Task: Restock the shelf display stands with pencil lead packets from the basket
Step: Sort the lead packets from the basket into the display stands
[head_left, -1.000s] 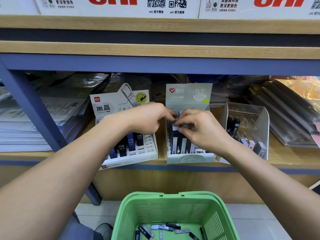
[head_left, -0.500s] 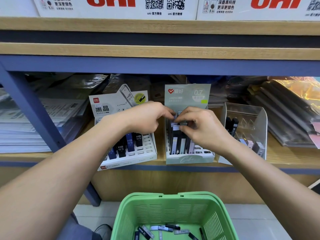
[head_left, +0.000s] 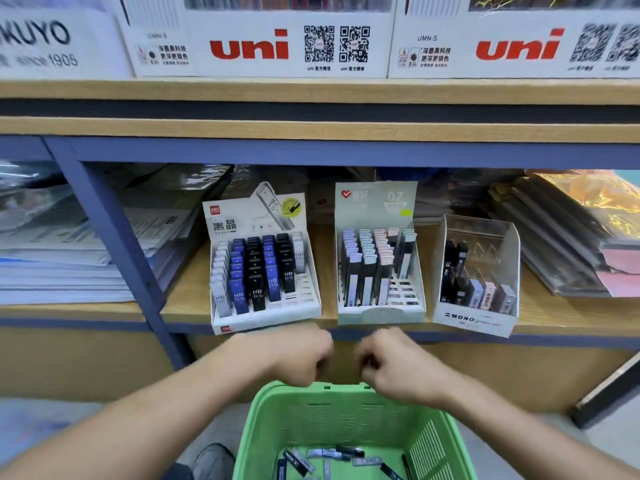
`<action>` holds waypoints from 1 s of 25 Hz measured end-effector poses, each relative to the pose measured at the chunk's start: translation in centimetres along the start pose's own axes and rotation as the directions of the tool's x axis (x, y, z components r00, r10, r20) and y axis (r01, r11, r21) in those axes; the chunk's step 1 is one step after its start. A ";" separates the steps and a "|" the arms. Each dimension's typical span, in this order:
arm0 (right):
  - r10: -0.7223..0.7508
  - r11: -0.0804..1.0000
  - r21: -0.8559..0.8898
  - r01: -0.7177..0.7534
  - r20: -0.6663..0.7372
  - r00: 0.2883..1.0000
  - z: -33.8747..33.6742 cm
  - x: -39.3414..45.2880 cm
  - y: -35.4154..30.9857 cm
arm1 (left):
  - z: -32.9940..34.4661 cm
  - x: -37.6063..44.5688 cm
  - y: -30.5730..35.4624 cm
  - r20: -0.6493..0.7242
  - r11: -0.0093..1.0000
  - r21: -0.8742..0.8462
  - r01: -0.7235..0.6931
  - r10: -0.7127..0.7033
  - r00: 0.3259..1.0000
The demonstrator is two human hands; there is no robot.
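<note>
Three display stands sit on the wooden shelf (head_left: 183,299). The white stand (head_left: 266,322) on the left holds blue, black and white HB 0.5 packets. The pale green 0.7 stand (head_left: 381,315) in the middle has rows of pastel-capped packets. The clear Mono stand (head_left: 476,322) on the right holds a few packets. Below them the green basket (head_left: 346,401) has several loose lead packets (head_left: 332,453) on its bottom. My left hand (head_left: 301,356) and my right hand (head_left: 393,363) hover over the basket's far rim, fingers curled, motion-blurred, with nothing visible in them.
Stacks of paper (head_left: 62,258) lie on the shelf to the left, behind a blue upright post (head_left: 114,244). Wrapped folders (head_left: 568,237) are piled at the right. White uni boxes (head_left: 263,39) stand on the shelf above. A shoe (head_left: 213,459) shows beside the basket.
Both hands have left the middle stand and dropped to just above the basket's far rim. The packet they were handling stays in the stand. The camera has tilted up.
</note>
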State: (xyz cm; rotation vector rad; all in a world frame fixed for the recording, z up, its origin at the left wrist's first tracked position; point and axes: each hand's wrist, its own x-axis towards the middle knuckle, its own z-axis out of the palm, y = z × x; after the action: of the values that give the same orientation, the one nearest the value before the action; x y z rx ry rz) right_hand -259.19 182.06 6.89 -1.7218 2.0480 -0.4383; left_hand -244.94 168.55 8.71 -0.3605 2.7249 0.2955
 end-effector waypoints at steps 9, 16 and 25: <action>0.423 0.905 -0.104 -0.413 0.325 0.846 18.2 -2.0 9.7 | 20.2 5.4 2.3 0.213 0.918 -0.229 0.323 -0.276 0.937; 0.535 0.843 -0.233 -0.485 0.455 0.712 25.5 -3.1 14.8 | 30.2 6.9 1.6 0.384 0.791 -0.234 0.565 -0.458 0.801; 0.449 0.812 -0.580 -0.065 0.550 0.704 30.6 -4.8 17.1 | 36.2 7.9 4.7 0.418 0.972 -0.042 0.230 -0.192 0.888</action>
State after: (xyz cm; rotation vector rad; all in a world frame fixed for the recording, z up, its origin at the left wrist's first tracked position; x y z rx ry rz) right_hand -257.41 190.86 -27.31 -1.4660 1.8740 0.8250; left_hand -241.20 180.41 -26.54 -0.5490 2.2399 0.3866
